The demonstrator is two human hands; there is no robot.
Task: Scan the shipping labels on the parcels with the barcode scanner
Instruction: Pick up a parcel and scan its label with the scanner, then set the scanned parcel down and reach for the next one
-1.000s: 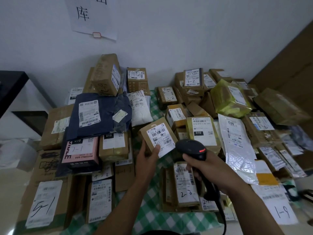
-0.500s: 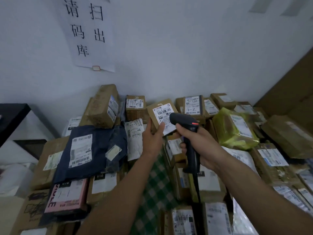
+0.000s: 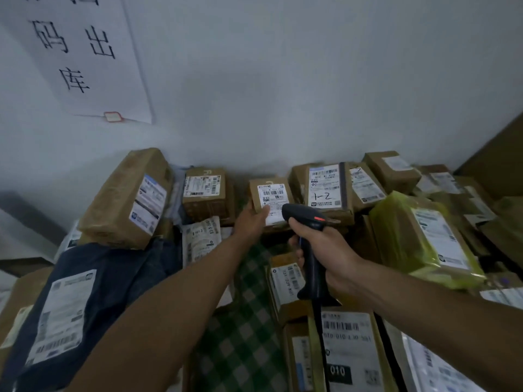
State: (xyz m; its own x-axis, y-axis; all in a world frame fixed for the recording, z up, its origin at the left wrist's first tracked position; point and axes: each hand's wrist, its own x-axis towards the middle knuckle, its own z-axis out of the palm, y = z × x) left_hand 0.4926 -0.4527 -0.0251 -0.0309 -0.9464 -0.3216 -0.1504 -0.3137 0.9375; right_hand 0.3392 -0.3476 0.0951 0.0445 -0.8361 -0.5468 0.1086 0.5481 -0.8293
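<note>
Plain white wall (image 3: 283,94) behind, paper sign (image 3: 85,52) taped up left. Green-checked cloth (image 3: 240,335) on the table, buried under parcels: mostly taped brown cartons, plus a glossy yellow-green bag (image 3: 410,236) right and a crinkled navy mailer (image 3: 85,292) left. Small carton (image 3: 270,193) upright at the table's far edge, white shipping label (image 3: 273,198) facing out. Held at lower left corner by left hand (image 3: 250,220), thumb on the label, other fingers hidden behind. Black barcode scanner (image 3: 304,215) gripped round the handle by right hand (image 3: 325,250), head just beside the label's lower right.
</note>
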